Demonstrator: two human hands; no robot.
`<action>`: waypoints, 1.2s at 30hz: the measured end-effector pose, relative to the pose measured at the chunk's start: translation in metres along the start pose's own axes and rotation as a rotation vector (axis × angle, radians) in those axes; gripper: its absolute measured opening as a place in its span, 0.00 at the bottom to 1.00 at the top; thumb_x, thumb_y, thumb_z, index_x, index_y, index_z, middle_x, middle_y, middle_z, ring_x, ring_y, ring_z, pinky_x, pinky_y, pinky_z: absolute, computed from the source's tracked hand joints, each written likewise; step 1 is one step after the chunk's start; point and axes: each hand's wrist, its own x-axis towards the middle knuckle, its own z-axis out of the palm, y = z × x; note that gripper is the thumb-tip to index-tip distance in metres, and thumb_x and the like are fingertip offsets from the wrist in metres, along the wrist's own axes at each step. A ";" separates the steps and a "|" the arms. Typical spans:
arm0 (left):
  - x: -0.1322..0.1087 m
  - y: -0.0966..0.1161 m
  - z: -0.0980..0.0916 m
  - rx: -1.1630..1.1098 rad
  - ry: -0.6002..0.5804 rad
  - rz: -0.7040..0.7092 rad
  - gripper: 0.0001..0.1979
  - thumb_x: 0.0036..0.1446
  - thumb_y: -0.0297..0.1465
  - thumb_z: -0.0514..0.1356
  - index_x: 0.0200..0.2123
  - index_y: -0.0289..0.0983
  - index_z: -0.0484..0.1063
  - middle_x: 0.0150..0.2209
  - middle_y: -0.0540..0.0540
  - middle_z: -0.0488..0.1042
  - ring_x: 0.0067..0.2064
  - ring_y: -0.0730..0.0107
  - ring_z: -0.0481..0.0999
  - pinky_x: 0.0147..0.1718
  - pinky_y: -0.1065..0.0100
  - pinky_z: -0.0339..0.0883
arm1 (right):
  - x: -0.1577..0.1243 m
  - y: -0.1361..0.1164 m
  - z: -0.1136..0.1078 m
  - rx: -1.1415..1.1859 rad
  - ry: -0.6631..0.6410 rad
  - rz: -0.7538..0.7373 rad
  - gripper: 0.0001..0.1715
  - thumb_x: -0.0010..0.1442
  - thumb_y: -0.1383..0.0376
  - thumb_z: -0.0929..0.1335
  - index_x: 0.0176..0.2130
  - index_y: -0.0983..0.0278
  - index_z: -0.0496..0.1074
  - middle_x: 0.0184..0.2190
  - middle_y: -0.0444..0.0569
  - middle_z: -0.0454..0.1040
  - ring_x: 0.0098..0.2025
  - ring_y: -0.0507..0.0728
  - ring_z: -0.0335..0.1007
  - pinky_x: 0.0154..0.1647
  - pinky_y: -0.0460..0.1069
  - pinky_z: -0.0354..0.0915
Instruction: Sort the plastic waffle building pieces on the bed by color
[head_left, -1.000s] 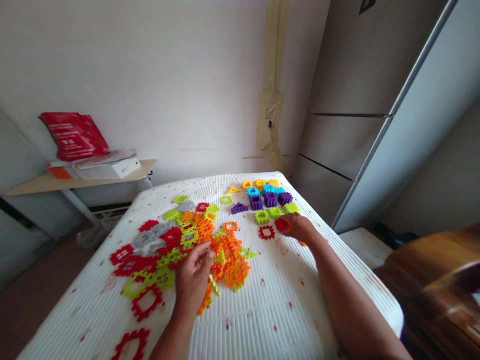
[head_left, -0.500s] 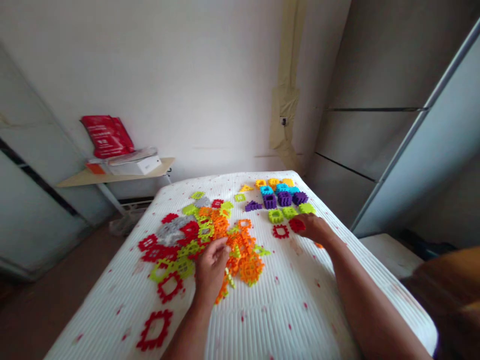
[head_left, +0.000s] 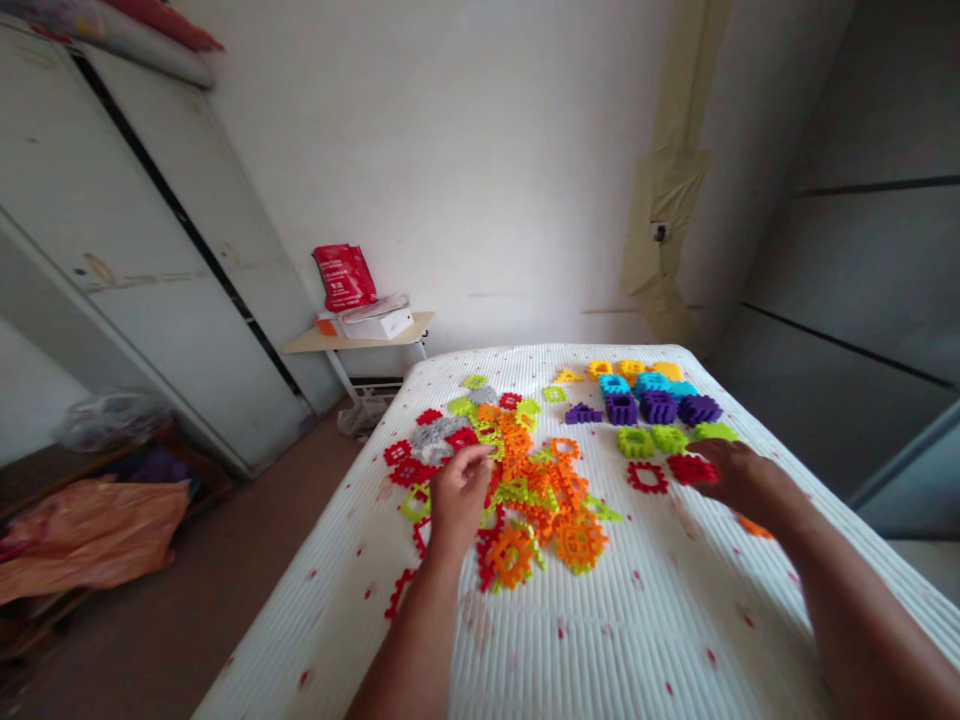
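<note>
A heap of flat interlocking plastic tiles (head_left: pixel 525 490), red, orange, lime and grey, lies in the middle of a white quilted bed (head_left: pixel 600 640). My left hand (head_left: pixel 459 488) hovers over the heap's left side with its fingers curled in a pinch; what it holds, if anything, is hidden. My right hand (head_left: pixel 739 476) rests at the right with its fingers closed on a red block (head_left: pixel 690 468). A loose red tile (head_left: pixel 647 477) lies just left of it. Behind stand rows of assembled cubes: lime (head_left: pixel 651 440), purple (head_left: pixel 660 407), blue (head_left: pixel 637 384) and yellow-orange (head_left: pixel 622 369).
A small side table (head_left: pixel 360 340) with a white box and a red bag (head_left: pixel 343 276) stands against the back wall. A tall pale wardrobe (head_left: pixel 112 250) fills the left. An orange cloth (head_left: pixel 82 530) lies on the floor at left. Grey panels line the right wall.
The view has swung left, so the wardrobe and floor now show. My left hand has shifted toward the red and grey tiles on the heap's left. My right hand stays on the red block.
</note>
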 end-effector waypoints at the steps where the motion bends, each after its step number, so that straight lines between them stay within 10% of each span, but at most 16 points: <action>1: 0.010 -0.003 -0.015 0.078 0.030 0.008 0.14 0.49 0.35 0.58 0.38 0.35 0.75 0.35 0.45 0.78 0.36 0.67 0.77 0.37 0.68 0.69 | 0.001 -0.001 -0.003 -0.006 0.026 -0.003 0.20 0.51 0.60 0.65 0.43 0.63 0.73 0.43 0.54 0.75 0.43 0.62 0.71 0.37 0.53 0.67; 6: 0.064 -0.035 -0.090 0.656 0.068 -0.031 0.13 0.51 0.32 0.53 0.37 0.38 0.75 0.36 0.49 0.79 0.39 0.68 0.77 0.40 0.71 0.67 | 0.009 -0.020 -0.019 -0.007 0.198 -0.037 0.15 0.57 0.59 0.62 0.38 0.63 0.74 0.38 0.53 0.76 0.38 0.61 0.71 0.35 0.52 0.66; 10: 0.105 -0.059 -0.113 0.774 0.050 -0.128 0.12 0.50 0.27 0.54 0.35 0.35 0.76 0.36 0.46 0.79 0.38 0.66 0.77 0.38 0.72 0.67 | 0.016 -0.050 -0.024 0.082 0.280 -0.187 0.16 0.61 0.60 0.60 0.34 0.63 0.73 0.33 0.52 0.75 0.34 0.58 0.71 0.34 0.50 0.64; 22: 0.189 -0.099 -0.069 0.978 -0.062 -0.333 0.18 0.58 0.36 0.56 0.50 0.35 0.65 0.50 0.42 0.68 0.47 0.63 0.71 0.44 0.55 0.67 | 0.017 -0.092 -0.013 0.168 0.171 -0.362 0.18 0.64 0.65 0.58 0.29 0.64 0.71 0.26 0.50 0.71 0.30 0.54 0.67 0.31 0.47 0.60; 28: 0.205 -0.108 -0.051 1.050 0.022 -0.470 0.24 0.42 0.34 0.65 0.44 0.29 0.71 0.49 0.27 0.69 0.53 0.41 0.67 0.43 0.52 0.66 | 0.018 -0.098 -0.010 0.206 0.136 -0.357 0.17 0.63 0.67 0.57 0.28 0.65 0.69 0.24 0.49 0.69 0.28 0.53 0.64 0.29 0.46 0.57; 36: 0.200 -0.090 -0.059 0.928 -0.001 -0.345 0.07 0.36 0.30 0.63 0.23 0.34 0.73 0.28 0.36 0.77 0.36 0.51 0.77 0.31 0.62 0.68 | 0.020 -0.112 -0.014 0.224 0.041 -0.371 0.17 0.63 0.69 0.57 0.26 0.65 0.67 0.24 0.49 0.69 0.28 0.53 0.63 0.30 0.47 0.55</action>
